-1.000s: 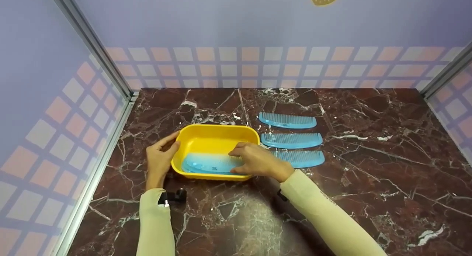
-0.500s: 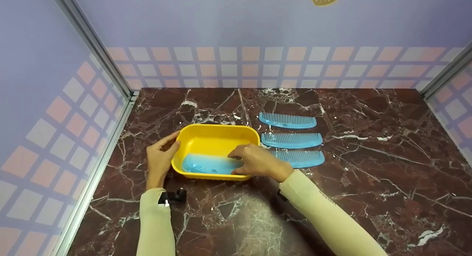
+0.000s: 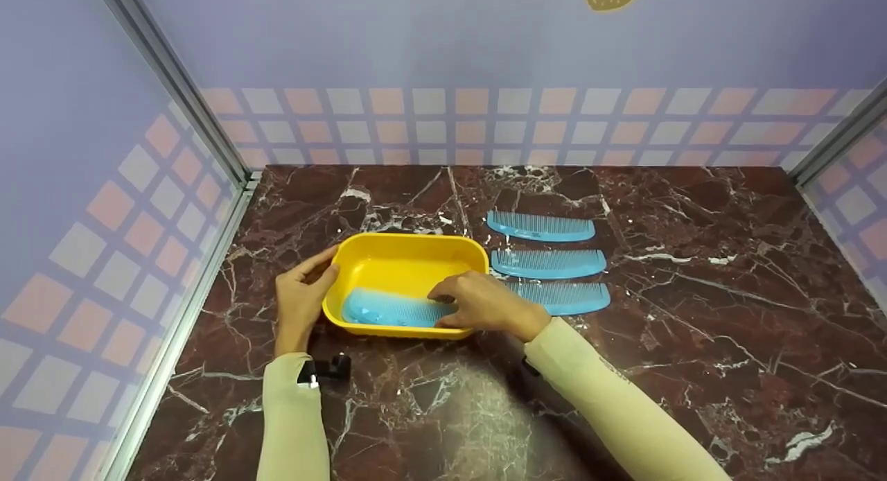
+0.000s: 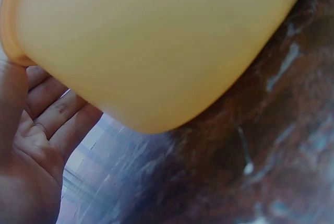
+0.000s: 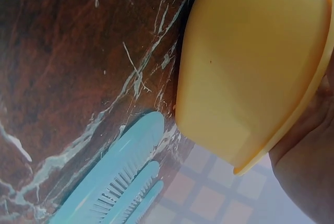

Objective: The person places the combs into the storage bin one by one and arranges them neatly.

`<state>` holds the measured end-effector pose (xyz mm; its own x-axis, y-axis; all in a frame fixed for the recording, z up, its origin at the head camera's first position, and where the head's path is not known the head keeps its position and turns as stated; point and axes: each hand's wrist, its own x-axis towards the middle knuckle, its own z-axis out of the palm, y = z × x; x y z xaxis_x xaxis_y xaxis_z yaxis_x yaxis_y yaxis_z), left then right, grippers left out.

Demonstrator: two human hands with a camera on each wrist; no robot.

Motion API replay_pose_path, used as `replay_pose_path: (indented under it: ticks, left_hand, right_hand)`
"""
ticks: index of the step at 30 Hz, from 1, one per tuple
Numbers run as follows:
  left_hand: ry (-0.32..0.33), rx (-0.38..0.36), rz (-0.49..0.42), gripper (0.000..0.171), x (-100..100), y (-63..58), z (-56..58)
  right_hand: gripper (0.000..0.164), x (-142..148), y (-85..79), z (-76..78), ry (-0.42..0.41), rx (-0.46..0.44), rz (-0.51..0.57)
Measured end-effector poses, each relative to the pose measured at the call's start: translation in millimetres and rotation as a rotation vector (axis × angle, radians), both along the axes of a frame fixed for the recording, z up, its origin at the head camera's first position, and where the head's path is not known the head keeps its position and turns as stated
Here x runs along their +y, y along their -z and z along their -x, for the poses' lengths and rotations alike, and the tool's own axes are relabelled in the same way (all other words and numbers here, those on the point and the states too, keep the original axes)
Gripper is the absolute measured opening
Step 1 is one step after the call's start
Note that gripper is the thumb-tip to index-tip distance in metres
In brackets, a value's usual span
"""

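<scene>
A yellow plastic basin (image 3: 409, 240) stands on the table with a light blue comb (image 3: 395, 311) lying along the near side inside it. My left hand (image 3: 301, 294) grips the basin's left end, thumb up at the rim. In the left wrist view, the fingers of the left hand (image 4: 47, 125) lie against the basin's outer wall (image 4: 146, 51). Reaching over the right end, my right hand (image 3: 481, 304) pinches the comb's right end between thumb and fingers. In the right wrist view, the basin wall (image 5: 250, 67) hides those fingertips; only part of the right hand (image 5: 308, 156) shows.
Right of the basin, three more blue combs lie in a column: a far comb (image 3: 540, 228), a middle comb (image 3: 549, 265) and a near comb (image 3: 572, 299), partly behind the right hand. The dark red marble-patterned table (image 3: 693, 315) meets a lilac wall (image 3: 443, 44) with checks.
The comb in the basin has turned slightly under my right hand, its printed mark fading from sight and its teeth showing more. Both hands are nearly still; the basin has not moved.
</scene>
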<state>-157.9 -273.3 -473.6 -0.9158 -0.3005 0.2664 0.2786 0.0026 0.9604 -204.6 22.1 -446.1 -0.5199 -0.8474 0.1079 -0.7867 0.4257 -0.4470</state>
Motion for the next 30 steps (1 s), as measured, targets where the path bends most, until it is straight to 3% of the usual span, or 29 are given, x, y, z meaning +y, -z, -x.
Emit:
replay_pose_path:
  ticks: [20,30]
  left_hand:
    - [0.004,-0.004,-0.017,0.032,-0.1,-0.2,-0.2]
    - [0.006,-0.001,-0.014,0.032,-0.3,-0.5,-0.6]
  right_hand:
    - [0.041,-1.8,0.8,1.2,-0.009,-0.019,-0.020]
    - [0.044,-0.7,-0.5,3.7,-0.006,-0.097,0.022]
